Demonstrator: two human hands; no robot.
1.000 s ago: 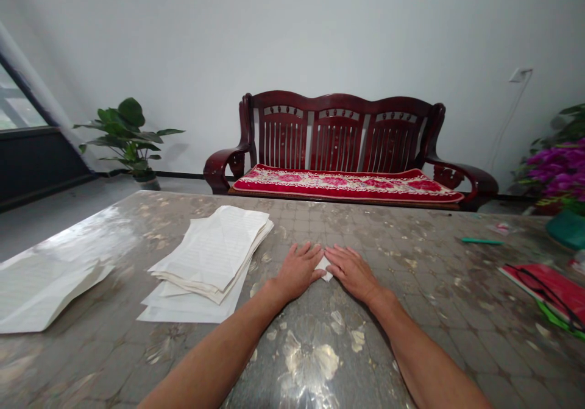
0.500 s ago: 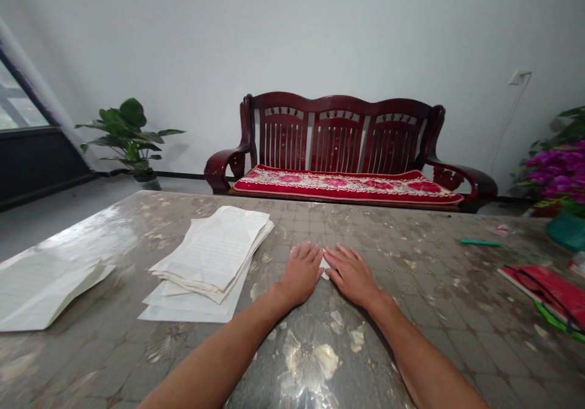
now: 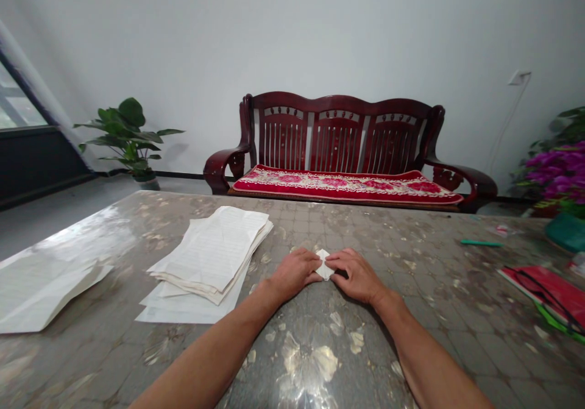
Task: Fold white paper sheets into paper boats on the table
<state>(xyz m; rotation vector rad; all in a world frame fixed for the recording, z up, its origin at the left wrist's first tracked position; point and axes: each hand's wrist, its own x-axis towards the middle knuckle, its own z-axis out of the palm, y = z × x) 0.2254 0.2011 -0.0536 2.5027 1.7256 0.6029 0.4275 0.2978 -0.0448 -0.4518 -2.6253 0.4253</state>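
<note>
Between my two hands is a small white folded paper (image 3: 324,266), diamond-shaped from here, on or just above the table. My left hand (image 3: 298,270) has its fingers closed at the paper's left corner, the thumb nearer me. At the right corner, my right hand (image 3: 354,273) pinches it with bent fingers and thumb. The fingers hide the paper's side corners. To the left of my left arm lies a stack of lined white sheets (image 3: 217,250), slightly fanned out.
More folded paper (image 3: 46,293) lies at the table's left. On the right are a green pen (image 3: 481,243) and a red book (image 3: 548,287) with a dark strap-like item on it. Behind the patterned table (image 3: 411,336) stands a wooden bench (image 3: 342,135).
My hands were lying flat with fingers stretched over the paper. Now they have drawn slightly apart, the fingers are curled onto its sides, and more of the paper shows.
</note>
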